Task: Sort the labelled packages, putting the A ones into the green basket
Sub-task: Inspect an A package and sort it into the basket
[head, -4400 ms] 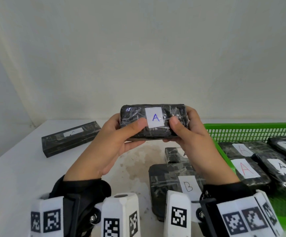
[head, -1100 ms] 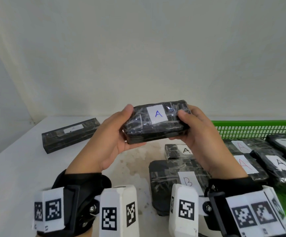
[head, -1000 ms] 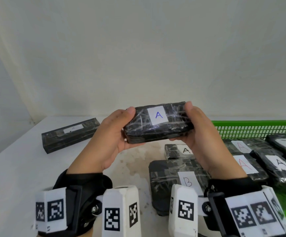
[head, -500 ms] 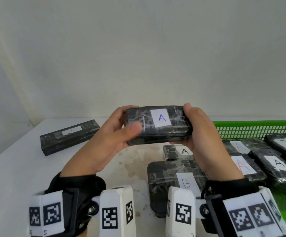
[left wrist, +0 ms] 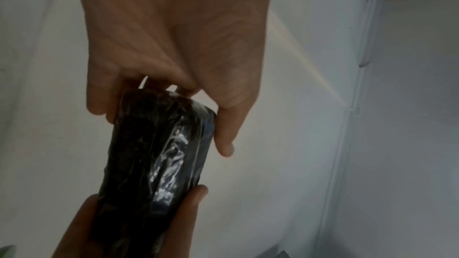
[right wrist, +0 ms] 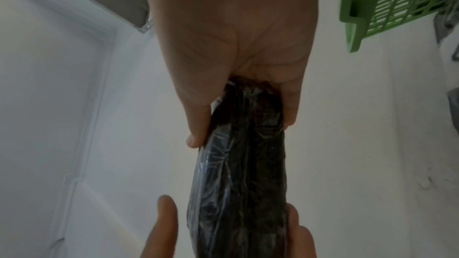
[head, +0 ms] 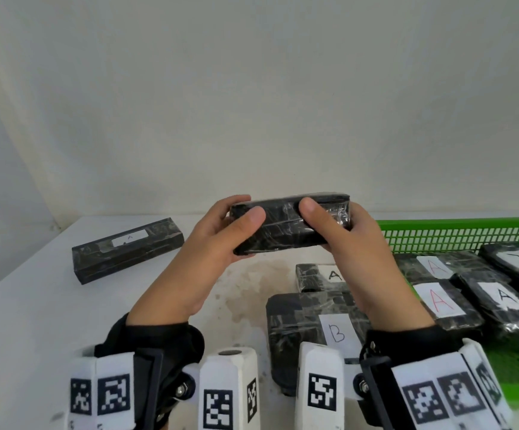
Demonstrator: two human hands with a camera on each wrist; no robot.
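A: Head view. Where is the package (head: 289,226) relative to your hands?

B: Lifted above the table (head: 28,321), between them. Your left hand (head: 217,243) grips its left end and your right hand (head: 354,243) its right end, both thumbs on the near face. Its long axis runs left to right, nearly level; no label shows on the near face. The green basket (head: 456,240), to your right, holds packages marked A.

A: Left wrist view?

B: Your left hand (left wrist: 174,46) clasps the end of the package (left wrist: 154,164), thumb on one edge, fingers on the other. The wrap's shiny narrow side shows, unseen from the head.

A: Right wrist view?

B: Your right hand (right wrist: 236,46) clamps the near end of the package (right wrist: 240,183), which points away toward your left hand (right wrist: 164,229). The basket (right wrist: 355,17) corner lies close beside the wrist.
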